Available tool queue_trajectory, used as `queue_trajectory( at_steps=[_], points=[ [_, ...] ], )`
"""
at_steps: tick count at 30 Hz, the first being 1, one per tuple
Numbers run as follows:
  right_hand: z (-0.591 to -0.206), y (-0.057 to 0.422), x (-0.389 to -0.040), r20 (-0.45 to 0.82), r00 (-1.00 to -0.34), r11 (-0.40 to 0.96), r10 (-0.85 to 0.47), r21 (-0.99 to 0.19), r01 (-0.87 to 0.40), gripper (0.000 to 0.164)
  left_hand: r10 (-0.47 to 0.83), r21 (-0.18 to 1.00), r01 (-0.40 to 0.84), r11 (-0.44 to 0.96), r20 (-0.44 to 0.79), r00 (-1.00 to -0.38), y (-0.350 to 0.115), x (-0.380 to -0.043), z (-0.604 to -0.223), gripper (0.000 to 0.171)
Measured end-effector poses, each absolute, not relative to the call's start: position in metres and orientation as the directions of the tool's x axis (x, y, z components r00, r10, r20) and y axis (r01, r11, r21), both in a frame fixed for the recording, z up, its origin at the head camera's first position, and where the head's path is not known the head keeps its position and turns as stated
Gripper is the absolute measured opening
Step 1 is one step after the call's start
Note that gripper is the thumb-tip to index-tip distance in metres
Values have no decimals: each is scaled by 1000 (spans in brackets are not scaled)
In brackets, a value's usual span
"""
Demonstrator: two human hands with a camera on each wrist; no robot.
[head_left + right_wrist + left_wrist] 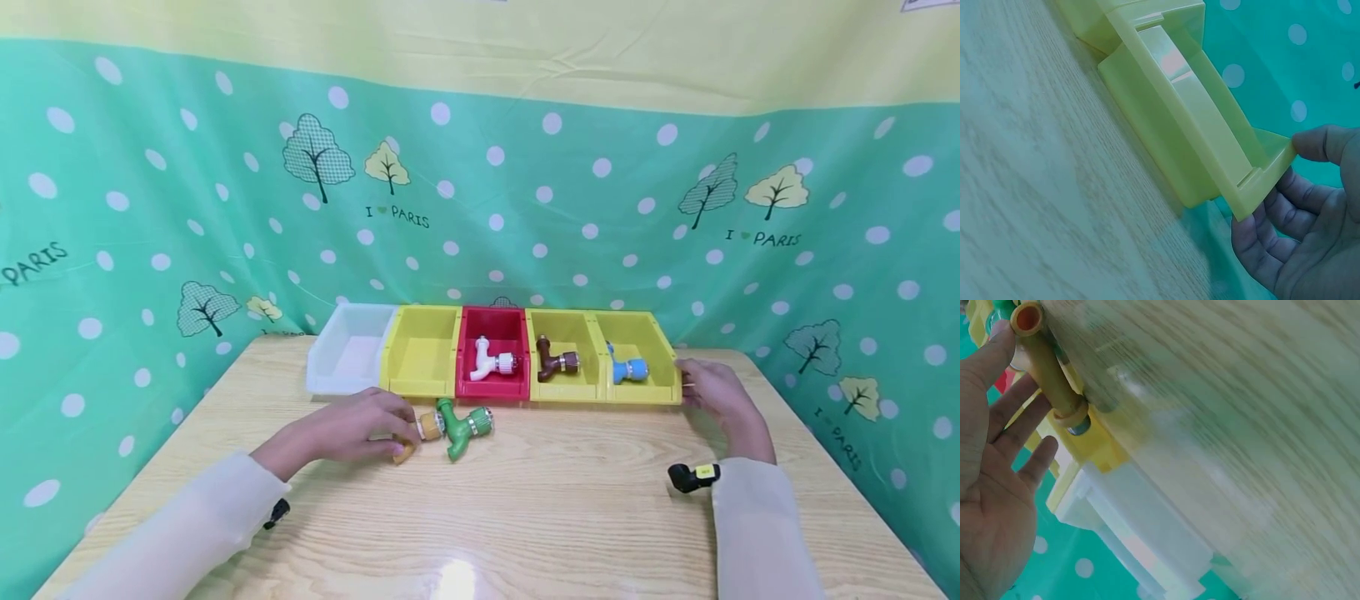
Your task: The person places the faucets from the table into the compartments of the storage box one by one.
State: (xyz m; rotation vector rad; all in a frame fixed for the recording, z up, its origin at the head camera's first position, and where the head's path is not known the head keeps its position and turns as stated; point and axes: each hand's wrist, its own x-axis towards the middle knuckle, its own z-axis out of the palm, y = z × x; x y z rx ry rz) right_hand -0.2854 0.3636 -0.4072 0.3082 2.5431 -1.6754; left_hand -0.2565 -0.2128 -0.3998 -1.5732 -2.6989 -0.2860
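Backdrop: dotted green cloth (517, 208) hangs behind our wooden table (570, 508); a row of bins (492, 389) stands near its far edge.
Left hand (358, 427): we grasp the orange tap (431, 426) lightly between thumb and fingers; this hand is much the nearer one.
Orange tap, place: it lies at 3 o'clock from our left palm, in front of the bins; the second bin from the left (417, 385) sits at 12 o'clock from it.
Orange tap, axis: its knob points to 3 o'clock in the head view, its spout to about 7.
Green tap (459, 429): just beside, at 3 o'clock from the orange one; whether they touch we cannot tell.
Right hand (718, 392): well off at 3 o'clock; we pinch the rim of the rightmost yellow bin (645, 394), where the blue tap (628, 369) lies.
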Motion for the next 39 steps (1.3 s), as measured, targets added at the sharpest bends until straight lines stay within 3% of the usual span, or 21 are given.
queue_trajectory(
  at_steps=[7, 14, 29, 39],
  points=[
    [-407, 362, -284, -176, -976, 380, 132, -900, 213, 66, 832, 135, 824, 550, -1, -555, -205, -253, -400, 20],
    [-408, 360, -285, -171, -976, 373, 134, -904, 210, 67, 828, 73, 825, 561, -49, -559, -196, -252, -402, 16],
    [-412, 364, -286, -148, -980, 362, 132, -914, 186, 65, 840, -1, 841, 542, -22, -541, -191, -250, -405, 9],
    [-411, 365, -286, -156, -980, 368, 124, -910, 191, 68, 851, 5, 852, 524, 54, -523, -196, -251, -395, 14]
  ],
)
